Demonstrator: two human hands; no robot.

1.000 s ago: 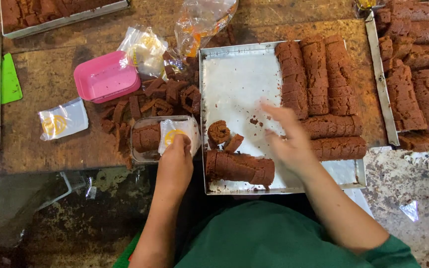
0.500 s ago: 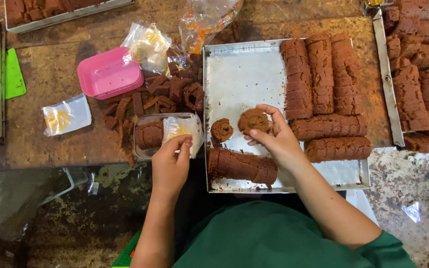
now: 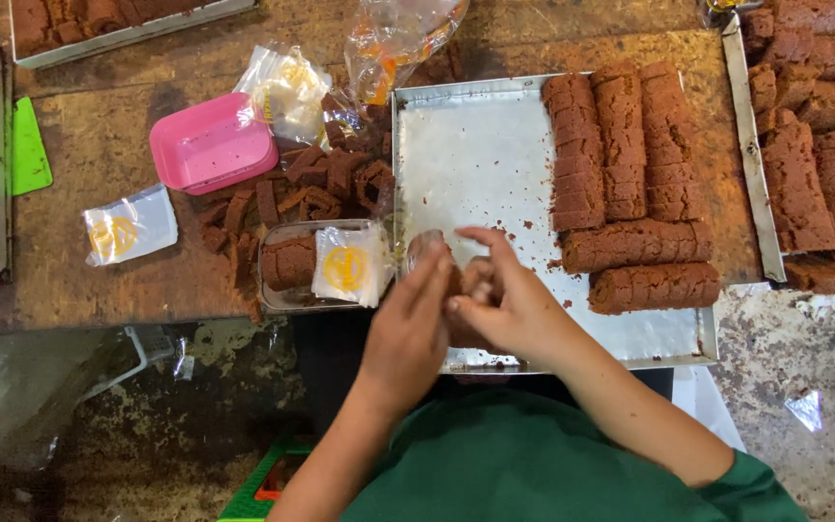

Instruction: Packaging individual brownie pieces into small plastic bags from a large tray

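Hands (image 3: 456,309) meet over crumbly brown cake slice (image 3: 480,275) above shiny metal tray (image 3: 475,155).

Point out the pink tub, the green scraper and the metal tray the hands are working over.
pink tub (image 3: 213,143), head view, middle of its upturned base.
green scraper (image 3: 29,155), head view, centre of the blade.
metal tray (image 3: 475,159), head view, bare floor left of the cake logs.

Small food-packing workshop, bakery type. Evidence: worn, stained wooden worktop (image 3: 99,164); metal baking tray (image 3: 475,155) at its near edge bearing sliced brown cake logs (image 3: 620,145); further trays of cake (image 3: 804,116) along the right, left and far edges; small printed plastic bags (image 3: 130,227) and a pink plastic tub (image 3: 213,143) near the middle; rough, flaking concrete floor (image 3: 804,348).
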